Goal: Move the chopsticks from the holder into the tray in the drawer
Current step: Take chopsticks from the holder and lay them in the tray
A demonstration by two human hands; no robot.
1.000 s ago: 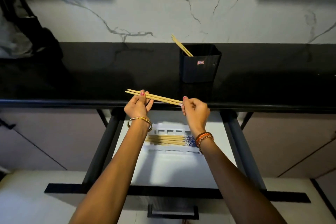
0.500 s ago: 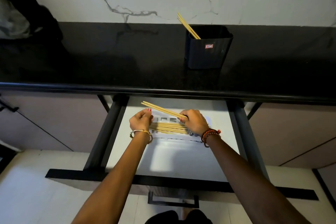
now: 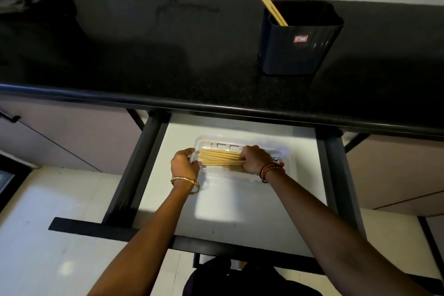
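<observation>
Pale wooden chopsticks (image 3: 219, 158) lie flat, bundled, in the clear plastic tray (image 3: 286, 152) inside the open white drawer (image 3: 240, 211). Left hand (image 3: 183, 166), fingers curled, grips their 9 o'clock ends; right hand (image 3: 255, 159) clamps their 3 o'clock portion. At 1 o'clock, more sticks lean in the glossy black holder (image 3: 300, 48).

My one view rides on the head, looking steeply down and forward over the open drawer (image 3: 240, 211) (close below) toward the black countertop (image 3: 144, 55) beyond.
</observation>
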